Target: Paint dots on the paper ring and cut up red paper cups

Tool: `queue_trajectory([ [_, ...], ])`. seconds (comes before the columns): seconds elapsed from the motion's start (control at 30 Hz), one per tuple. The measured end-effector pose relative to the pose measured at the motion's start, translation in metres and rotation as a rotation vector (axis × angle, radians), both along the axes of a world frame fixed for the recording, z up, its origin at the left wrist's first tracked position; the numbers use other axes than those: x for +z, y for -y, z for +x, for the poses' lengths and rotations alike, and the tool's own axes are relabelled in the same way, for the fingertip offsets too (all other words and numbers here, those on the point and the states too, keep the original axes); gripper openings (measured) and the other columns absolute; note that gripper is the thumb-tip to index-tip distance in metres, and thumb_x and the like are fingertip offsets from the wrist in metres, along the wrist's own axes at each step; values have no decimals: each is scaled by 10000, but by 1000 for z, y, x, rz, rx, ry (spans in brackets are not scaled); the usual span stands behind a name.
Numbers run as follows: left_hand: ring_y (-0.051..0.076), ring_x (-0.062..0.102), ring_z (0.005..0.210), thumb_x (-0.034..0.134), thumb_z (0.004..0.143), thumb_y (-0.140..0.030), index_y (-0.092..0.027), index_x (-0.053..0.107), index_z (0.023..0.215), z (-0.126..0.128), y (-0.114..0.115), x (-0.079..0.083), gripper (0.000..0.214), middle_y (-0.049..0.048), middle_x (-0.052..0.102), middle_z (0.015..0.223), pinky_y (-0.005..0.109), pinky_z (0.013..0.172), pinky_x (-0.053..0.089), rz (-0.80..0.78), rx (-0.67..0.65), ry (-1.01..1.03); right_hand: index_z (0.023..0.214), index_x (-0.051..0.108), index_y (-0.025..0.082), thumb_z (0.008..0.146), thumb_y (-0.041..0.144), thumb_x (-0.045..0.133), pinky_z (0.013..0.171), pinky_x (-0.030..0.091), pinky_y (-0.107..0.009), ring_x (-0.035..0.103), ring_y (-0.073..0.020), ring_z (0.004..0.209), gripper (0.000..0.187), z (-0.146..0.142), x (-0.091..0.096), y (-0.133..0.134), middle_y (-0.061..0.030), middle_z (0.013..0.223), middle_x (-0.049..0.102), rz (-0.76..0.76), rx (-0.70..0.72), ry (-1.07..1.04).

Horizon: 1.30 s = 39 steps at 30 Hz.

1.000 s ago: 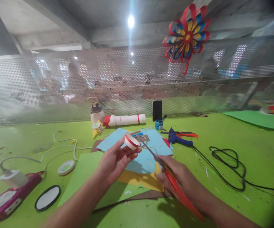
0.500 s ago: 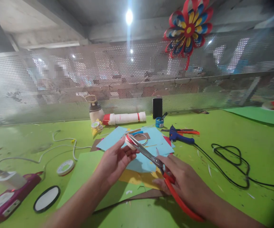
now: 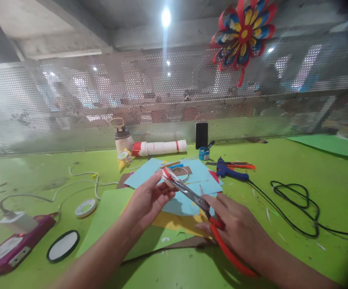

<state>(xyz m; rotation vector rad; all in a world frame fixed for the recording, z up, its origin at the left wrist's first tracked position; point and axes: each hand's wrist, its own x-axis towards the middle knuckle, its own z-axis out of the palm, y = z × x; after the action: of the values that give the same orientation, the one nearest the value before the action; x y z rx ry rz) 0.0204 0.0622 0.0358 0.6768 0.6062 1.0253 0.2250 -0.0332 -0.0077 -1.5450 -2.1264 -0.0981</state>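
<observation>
My left hand (image 3: 148, 200) pinches a small red-and-white paper ring (image 3: 168, 178) above the coloured sheets. My right hand (image 3: 237, 228) grips red-handled scissors (image 3: 205, 214). Their blades point up and left, and the tips reach the ring. Under both hands lie light blue paper (image 3: 192, 178), yellow paper (image 3: 177, 222) and a green sheet (image 3: 110, 212) on the green table.
A blue glue gun (image 3: 231, 173) with a black cord (image 3: 294, 204) lies to the right. A tape roll (image 3: 85, 208), a black-rimmed disc (image 3: 63, 246) and a pink device (image 3: 14, 245) sit on the left. A rolled paper tube (image 3: 158, 147), a bottle (image 3: 122, 138) and a perforated screen stand behind.
The scissors have swung up to the ring and their blades now meet it. My left hand has lowered slightly with the ring. The view has shifted a little.
</observation>
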Motion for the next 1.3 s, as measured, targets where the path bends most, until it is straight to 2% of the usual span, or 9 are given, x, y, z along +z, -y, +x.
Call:
queue_trajectory([
  [0.13, 137, 661, 620, 602, 891, -167, -117, 681, 918, 0, -1, 1, 97, 81, 712, 749, 224, 566, 539, -4, -10, 21, 1238, 595, 119, 944, 489, 538, 700, 531, -458, 632, -299, 809, 476, 1, -2, 0, -142, 926, 639, 5, 21, -28],
  [0.27, 133, 666, 649, 580, 916, -181, -111, 687, 965, -2, -3, -2, 137, 94, 723, 805, 225, 592, 543, 28, -14, 14, 1245, 592, 140, 935, 463, 557, 751, 524, -483, 622, -304, 851, 449, 0, 2, 2, -138, 965, 638, -107, 11, -127],
  [0.5, 137, 664, 761, 692, 850, -197, -155, 659, 1135, -6, -3, -1, 291, 71, 720, 979, 265, 705, 567, 190, 40, -44, 1234, 573, 189, 931, 483, 539, 826, 496, -484, 604, -302, 925, 424, -3, 5, 3, -122, 1023, 637, -254, -28, -236],
  [0.6, 141, 662, 789, 716, 826, -191, -155, 653, 1161, -7, -1, 0, 342, 74, 722, 1015, 276, 730, 570, 231, 31, -54, 1207, 586, 194, 937, 480, 527, 811, 498, -483, 607, -302, 909, 397, -3, 4, 1, -118, 1004, 642, -241, -25, -220],
  [0.73, 130, 652, 743, 756, 794, -213, -139, 668, 1147, -5, 0, -1, 371, 65, 727, 952, 258, 696, 564, 223, 4, -73, 1225, 590, 191, 922, 457, 569, 797, 512, -464, 624, -297, 895, 403, -1, 1, 0, -121, 999, 656, -180, -27, -184],
  [1.0, 142, 666, 786, 751, 801, -194, -136, 679, 1101, -2, 1, -3, 314, 71, 740, 977, 277, 748, 569, 222, 30, -38, 1218, 604, 173, 928, 407, 583, 797, 534, -475, 642, -289, 872, 374, 0, -4, 4, -123, 987, 666, -130, -11, -160],
  [1.3, 130, 662, 743, 768, 785, -196, -132, 677, 1102, 0, 3, -4, 336, 61, 741, 925, 271, 721, 581, 213, 31, -17, 1243, 588, 164, 933, 425, 571, 730, 547, -484, 643, -285, 814, 405, 0, 1, 4, -112, 943, 658, -96, -14, -139],
])
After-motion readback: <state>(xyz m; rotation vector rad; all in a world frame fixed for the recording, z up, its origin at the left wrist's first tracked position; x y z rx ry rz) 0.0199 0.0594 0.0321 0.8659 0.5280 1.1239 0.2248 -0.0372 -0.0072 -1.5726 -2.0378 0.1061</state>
